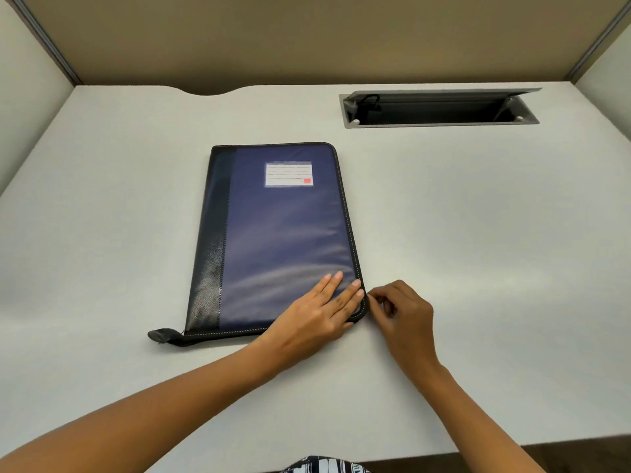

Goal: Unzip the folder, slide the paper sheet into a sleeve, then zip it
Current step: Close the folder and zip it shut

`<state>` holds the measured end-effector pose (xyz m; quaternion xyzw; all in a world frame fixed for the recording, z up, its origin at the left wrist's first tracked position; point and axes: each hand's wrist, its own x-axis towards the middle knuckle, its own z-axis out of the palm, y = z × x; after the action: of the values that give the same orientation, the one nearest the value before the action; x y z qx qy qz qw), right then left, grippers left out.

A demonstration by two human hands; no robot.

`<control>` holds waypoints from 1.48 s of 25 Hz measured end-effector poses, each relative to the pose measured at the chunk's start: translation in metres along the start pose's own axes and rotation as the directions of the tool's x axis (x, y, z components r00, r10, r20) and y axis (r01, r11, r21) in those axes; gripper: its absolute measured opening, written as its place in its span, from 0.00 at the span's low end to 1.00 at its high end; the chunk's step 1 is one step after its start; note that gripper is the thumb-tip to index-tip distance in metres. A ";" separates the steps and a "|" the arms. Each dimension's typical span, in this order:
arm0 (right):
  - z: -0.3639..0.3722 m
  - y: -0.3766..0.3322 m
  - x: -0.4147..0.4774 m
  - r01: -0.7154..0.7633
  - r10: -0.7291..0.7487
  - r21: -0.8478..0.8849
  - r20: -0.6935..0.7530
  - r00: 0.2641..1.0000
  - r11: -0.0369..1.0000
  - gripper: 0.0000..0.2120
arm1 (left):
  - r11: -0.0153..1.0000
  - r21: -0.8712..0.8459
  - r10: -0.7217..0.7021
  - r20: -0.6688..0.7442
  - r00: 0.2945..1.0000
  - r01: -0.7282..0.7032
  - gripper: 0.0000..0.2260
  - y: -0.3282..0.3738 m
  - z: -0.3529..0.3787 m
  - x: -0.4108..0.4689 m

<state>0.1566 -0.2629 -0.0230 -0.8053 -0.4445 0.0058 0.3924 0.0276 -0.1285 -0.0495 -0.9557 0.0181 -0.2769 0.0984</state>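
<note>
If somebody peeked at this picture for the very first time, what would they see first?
Probably the big dark blue folder lying shut in the middle of the pale desk, with a small white label near its top. Next, the two hands at its near right corner: the left hand presses flat on the cover while the right hand pinches at the zip edge. Far right, a grey cable hatch stands open.

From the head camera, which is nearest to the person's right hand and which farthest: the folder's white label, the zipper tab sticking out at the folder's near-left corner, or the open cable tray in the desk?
Measured from the right hand:
1. White label, on the folder's upper front, up and to the left.
2. Zipper tab, at the folder's near-left corner, far across to the left.
3. Cable tray, at the back of the desk.
The label and the tray are nearly level; that pair is a close call.
</note>
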 end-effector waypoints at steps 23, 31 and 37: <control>0.010 0.000 0.021 -0.030 0.030 -0.016 0.029 0.999 0.999 0.05 | 0.999 -0.032 -0.030 -0.001 1.000 0.030 0.18 -0.008 0.002 0.000; 0.011 0.000 0.017 -0.011 0.011 0.004 0.054 0.998 1.000 0.04 | 0.998 -0.054 -0.043 -0.005 0.999 0.042 0.17 -0.009 0.002 0.000; 0.003 -0.007 -0.013 -0.021 0.021 -0.012 0.054 0.998 1.000 0.02 | 0.996 -0.069 -0.058 0.008 0.998 0.058 0.17 -0.010 -0.001 0.001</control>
<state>0.1431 -0.2685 -0.0251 -0.8116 -0.4465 0.0294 0.3756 0.0279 -0.1192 -0.0461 -0.9594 -0.0002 -0.2761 0.0573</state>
